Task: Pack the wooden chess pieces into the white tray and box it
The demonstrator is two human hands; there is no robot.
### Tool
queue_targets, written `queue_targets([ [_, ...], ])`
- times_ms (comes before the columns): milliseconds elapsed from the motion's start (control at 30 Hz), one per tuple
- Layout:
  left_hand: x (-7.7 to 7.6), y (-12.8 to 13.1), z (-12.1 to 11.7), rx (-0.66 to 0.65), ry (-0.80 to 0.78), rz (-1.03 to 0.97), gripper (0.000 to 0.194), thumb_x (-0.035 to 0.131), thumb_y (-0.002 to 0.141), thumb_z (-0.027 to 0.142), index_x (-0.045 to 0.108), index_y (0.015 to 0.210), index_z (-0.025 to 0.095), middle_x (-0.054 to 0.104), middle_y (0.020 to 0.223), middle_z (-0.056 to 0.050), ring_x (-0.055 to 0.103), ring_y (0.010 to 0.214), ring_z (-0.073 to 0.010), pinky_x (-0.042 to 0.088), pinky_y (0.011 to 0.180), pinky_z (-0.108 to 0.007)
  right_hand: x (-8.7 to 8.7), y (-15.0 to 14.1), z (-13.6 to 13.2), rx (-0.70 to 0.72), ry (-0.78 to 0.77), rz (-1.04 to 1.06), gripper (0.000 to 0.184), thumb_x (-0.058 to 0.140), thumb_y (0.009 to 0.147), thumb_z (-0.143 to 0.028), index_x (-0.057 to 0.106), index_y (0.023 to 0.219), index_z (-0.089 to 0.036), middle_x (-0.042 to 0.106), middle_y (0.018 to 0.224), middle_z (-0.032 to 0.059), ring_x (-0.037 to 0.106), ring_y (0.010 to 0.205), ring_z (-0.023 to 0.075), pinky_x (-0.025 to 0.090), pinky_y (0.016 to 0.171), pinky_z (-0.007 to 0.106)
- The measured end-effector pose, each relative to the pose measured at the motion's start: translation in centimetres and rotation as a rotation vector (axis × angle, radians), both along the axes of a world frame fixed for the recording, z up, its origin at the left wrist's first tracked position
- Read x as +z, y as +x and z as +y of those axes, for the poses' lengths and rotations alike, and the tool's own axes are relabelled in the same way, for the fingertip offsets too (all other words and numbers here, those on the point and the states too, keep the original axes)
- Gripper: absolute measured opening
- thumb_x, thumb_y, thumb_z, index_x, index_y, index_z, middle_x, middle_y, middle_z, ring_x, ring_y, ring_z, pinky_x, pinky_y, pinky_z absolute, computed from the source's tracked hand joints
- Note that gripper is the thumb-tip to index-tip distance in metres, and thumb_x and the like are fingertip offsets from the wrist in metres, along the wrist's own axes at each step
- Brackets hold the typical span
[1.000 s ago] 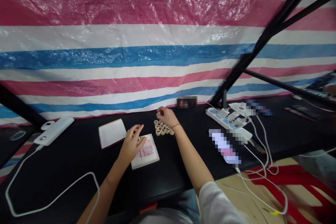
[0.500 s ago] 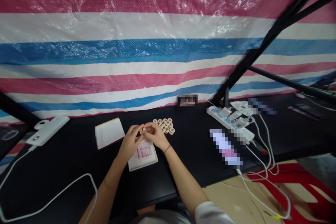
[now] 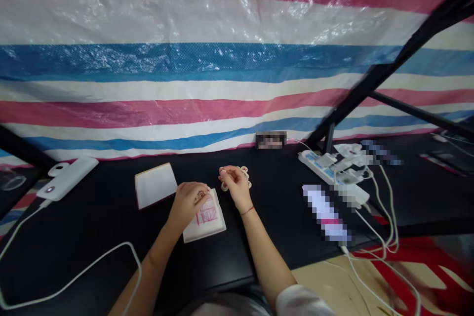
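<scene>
Drawn apart from the left hand [image 3: 188, 202], the right hand [image 3: 235, 188] is narrowly pinched above heaped chess pieces [image 3: 245, 171]; the left hand's grip over the red-lined paper [image 3: 211, 232] cannot be told.

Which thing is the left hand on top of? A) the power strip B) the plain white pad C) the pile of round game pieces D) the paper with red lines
D: the left hand covers the top part of the paper with red lines, and the plain white pad lies off to its side.
</scene>
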State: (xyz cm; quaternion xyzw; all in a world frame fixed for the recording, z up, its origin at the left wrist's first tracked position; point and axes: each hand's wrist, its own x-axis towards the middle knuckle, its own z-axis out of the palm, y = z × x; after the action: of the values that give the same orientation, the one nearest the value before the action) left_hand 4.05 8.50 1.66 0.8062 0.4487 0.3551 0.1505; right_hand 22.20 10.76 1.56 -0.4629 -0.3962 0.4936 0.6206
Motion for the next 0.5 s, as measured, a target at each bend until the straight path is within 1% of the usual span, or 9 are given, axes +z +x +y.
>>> queue_targets([
  [100, -0.3, 0.7, -0.3, -0.064, -0.023, 0.187, 0.01, 0.058, 0.088, 0.03, 0.064, 0.083, 0.024, 0.073, 0.094, 0.0, 0.061, 0.099, -0.0196, 0.033, 0.097, -0.042, 0.1, -0.3, -0.1, 0.005, 0.005, 0.013, 0.04, 0.077, 0.066, -0.049, 0.059, 0.086, -0.019, 0.07, 0.09, 0.0053, 0.066, 0.07, 0.0143, 0.053, 0.06, 0.026],
  [200, -0.3, 1.1, -0.3, -0.084, -0.027, 0.286, 0.007, 0.06, 0.086, 0.029, 0.066, 0.085, 0.025, 0.074, 0.092, 0.0, 0.056, 0.102, -0.0225, 0.03, 0.096, -0.045, 0.1, -0.5, -0.2, 0.004, 0.016, 0.001, 0.04, 0.076, 0.066, -0.05, 0.059, 0.086, -0.02, 0.07, 0.09, 0.0053, 0.066, 0.07, 0.0149, 0.056, 0.065, 0.029],
  [367, -0.2, 1.2, -0.2, -0.09, -0.035, 0.353, 0.008, 0.06, 0.086, 0.028, 0.068, 0.085, 0.027, 0.073, 0.094, -0.001, 0.051, 0.101, -0.0254, 0.03, 0.092, -0.047, 0.3, -0.7, -0.5, 0.045, 0.016, -0.027, 0.04, 0.076, 0.066, -0.049, 0.059, 0.087, -0.02, 0.07, 0.091, 0.0057, 0.066, 0.07, 0.0153, 0.056, 0.067, 0.03],
  [433, -0.3, 1.3, -0.2, -0.093, -0.034, 0.36, 0.008, 0.06, 0.086, 0.029, 0.068, 0.085, 0.027, 0.072, 0.095, -0.001, 0.051, 0.1, -0.0251, 0.031, 0.091, -0.046, 0.3, -0.7, -0.6, 0.067, 0.021, -0.051, 0.039, 0.075, 0.067, -0.05, 0.059, 0.087, -0.02, 0.07, 0.09, 0.0054, 0.066, 0.07, 0.0152, 0.056, 0.065, 0.029],
  [500, -0.5, 1.3, -0.1, -0.089, -0.019, 0.36, 0.009, 0.06, 0.086, 0.03, 0.068, 0.086, 0.026, 0.069, 0.101, -0.002, 0.05, 0.1, -0.0245, 0.034, 0.09, -0.044, 0.3, -0.8, -0.6, 0.08, 0.031, -0.076, 0.039, 0.074, 0.068, -0.051, 0.059, 0.087, -0.02, 0.069, 0.089, 0.0049, 0.066, 0.069, 0.0149, 0.055, 0.062, 0.027],
])
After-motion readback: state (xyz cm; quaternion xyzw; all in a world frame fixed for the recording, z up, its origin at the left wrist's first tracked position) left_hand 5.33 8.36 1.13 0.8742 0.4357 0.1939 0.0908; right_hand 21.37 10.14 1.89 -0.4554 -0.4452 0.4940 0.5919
